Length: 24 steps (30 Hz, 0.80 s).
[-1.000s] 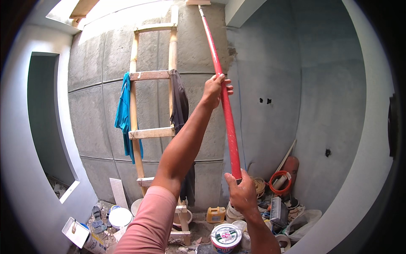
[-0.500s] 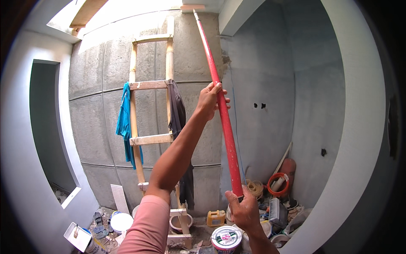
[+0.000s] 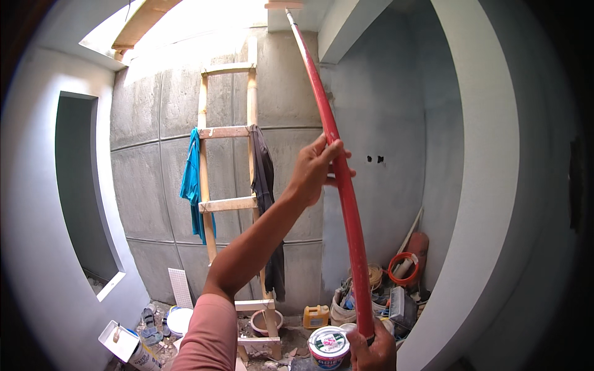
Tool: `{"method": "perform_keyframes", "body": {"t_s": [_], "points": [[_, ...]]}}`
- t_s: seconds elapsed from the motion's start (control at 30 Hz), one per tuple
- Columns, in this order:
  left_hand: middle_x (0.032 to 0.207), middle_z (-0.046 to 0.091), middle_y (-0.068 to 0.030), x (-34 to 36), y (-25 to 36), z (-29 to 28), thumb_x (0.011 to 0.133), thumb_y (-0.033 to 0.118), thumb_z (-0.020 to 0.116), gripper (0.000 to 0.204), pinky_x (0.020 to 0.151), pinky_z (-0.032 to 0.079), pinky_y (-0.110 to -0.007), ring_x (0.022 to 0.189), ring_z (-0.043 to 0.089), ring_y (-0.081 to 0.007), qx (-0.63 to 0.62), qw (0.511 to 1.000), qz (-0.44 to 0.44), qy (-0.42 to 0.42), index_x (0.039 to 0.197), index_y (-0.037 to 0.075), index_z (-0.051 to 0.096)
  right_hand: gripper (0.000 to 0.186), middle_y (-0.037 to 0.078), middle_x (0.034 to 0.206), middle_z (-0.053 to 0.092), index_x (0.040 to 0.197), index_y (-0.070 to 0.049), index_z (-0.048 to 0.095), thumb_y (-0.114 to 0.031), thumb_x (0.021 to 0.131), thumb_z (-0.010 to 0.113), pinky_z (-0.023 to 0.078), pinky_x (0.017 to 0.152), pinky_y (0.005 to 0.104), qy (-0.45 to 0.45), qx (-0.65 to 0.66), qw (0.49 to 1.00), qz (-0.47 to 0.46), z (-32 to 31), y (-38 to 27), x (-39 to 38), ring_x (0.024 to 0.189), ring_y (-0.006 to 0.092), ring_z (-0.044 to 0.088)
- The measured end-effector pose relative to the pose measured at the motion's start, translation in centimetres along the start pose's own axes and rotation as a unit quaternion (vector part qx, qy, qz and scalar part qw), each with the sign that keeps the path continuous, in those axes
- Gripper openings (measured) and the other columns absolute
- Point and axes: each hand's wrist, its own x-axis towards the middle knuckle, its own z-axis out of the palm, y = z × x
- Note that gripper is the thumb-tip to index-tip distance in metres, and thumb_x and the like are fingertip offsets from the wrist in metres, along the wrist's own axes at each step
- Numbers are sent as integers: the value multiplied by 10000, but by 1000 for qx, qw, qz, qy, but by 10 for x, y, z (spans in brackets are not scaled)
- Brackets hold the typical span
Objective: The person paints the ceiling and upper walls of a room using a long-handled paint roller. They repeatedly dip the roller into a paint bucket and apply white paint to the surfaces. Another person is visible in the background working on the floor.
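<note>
A long red extension pole (image 3: pixel 350 229) slants up from the lower right to the top of the view. My left hand (image 3: pixel 314 168) is wrapped around its middle, with the fingertips showing past the far side. At the lower end, my right hand (image 3: pixel 375 352) grips the pole near its dark end cap. The pole's pale tip reaches a pinkish, roller-like head (image 3: pixel 283 5) at the upper edge. That head lies against or close to the pale overhead beam; whether it touches, I cannot tell.
A wooden ladder (image 3: pixel 228 205) leans on the grey wall, with blue (image 3: pixel 191 182) and dark (image 3: pixel 263 167) garments hanging from it. Below stand a lidded paint bucket (image 3: pixel 328 344), a yellow jerrycan (image 3: pixel 316 316) and a basin (image 3: pixel 266 323). A white pillar (image 3: pixel 489 185) rises at right.
The pole's lower end and my right hand have moved down. My left hand sits slightly lower and farther right, still on the pole. The whole view has shifted a little.
</note>
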Motion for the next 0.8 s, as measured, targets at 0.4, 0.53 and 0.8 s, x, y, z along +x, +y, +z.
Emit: {"method": "perform_keyframes", "body": {"t_s": [0.4, 0.53, 0.8], "points": [[948, 605, -125, -91, 28, 43, 902, 346, 539, 609, 552, 590, -282, 731, 670, -202, -6, 999, 14, -44, 1336, -4, 294, 327, 68, 694, 544, 931, -19, 538, -323, 833, 611, 431, 588, 337, -35, -75, 996, 38, -24, 49, -94, 643, 180, 526], [948, 607, -133, -116, 37, 58, 903, 349, 534, 670, 542, 586, -295, 747, 666, -210, -10, 997, 13, -71, 1360, -29, 225, 269, 47, 632, 523, 905, -44, 544, -292, 832, 617, 414, 513, 333, -32, -54, 989, 135, -27, 66, -124, 577, 170, 509], [999, 602, -154, -147, 48, 83, 909, 301, 528, 619, 589, 591, -318, 763, 665, -226, -20, 995, -4, -98, 1382, 36, 229, 258, 61, 609, 505, 924, -35, 523, -254, 828, 619, 407, 484, 341, -5, -96, 989, 114, -38, 91, -158, 559, 146, 489]]}}
